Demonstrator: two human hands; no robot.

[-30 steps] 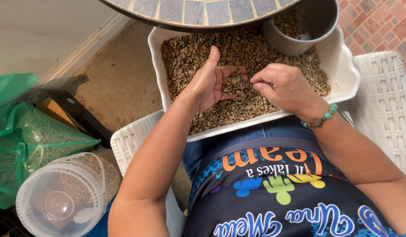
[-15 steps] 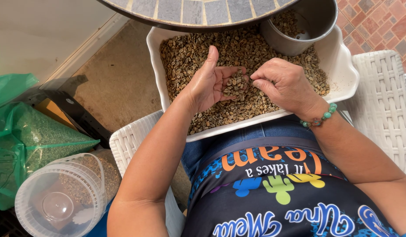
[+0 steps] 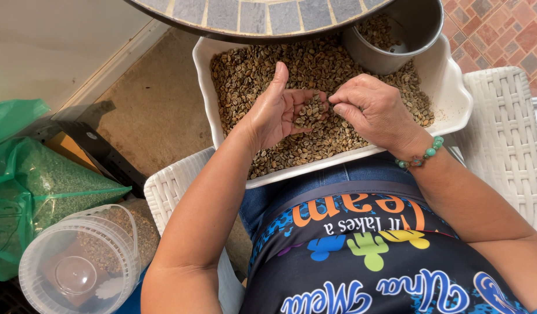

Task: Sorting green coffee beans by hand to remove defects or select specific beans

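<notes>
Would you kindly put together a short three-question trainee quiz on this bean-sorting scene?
1. True or false: the left hand cups a small pile of beans.
2. Where does the metal pot stand? A) on the floor B) in the white tray C) on the wicker seat
3. What is worn on the wrist of the right hand?

Key: 1 true; 2 B; 3 a green bead bracelet.

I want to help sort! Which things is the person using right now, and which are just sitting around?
In use:
left hand, cupping beans
right hand, picking at that handful
white dish full of beans
metal pot standing in the dish

Sitting around:
green bag
plastic tub
tiled table
</notes>
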